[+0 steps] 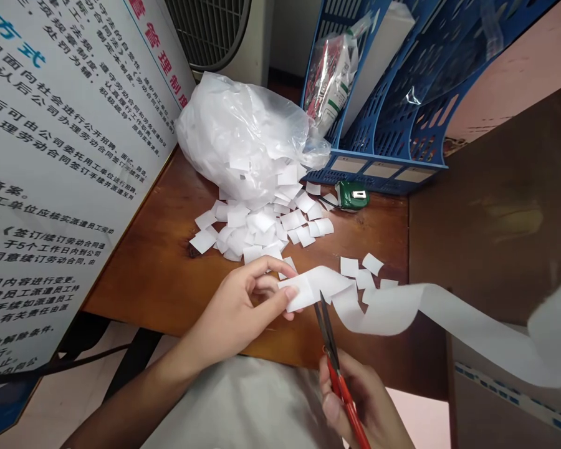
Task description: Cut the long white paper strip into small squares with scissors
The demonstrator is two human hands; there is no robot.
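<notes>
My left hand (257,296) pinches the end of a long white paper strip (388,318) between thumb and fingers. The strip twists once near the hand, then runs off to the right, where it widens into a blurred white mass. In my right hand (355,399) is a pair of scissors (334,368) with red handles. Its dark blades are slightly apart, their tips at the lower edge of the strip, close to my left fingers. A heap of small cut paper pieces (262,227) lies on the wooden table beyond my left hand. Several more paper squares (349,267) lie behind the strip.
A white plastic bag (243,131) stands behind the heap. To its right is a blue file rack (388,165) with a packet (331,78) in it. A green tape measure (353,196) sits before the rack. A printed board (75,125) borders the table's left side.
</notes>
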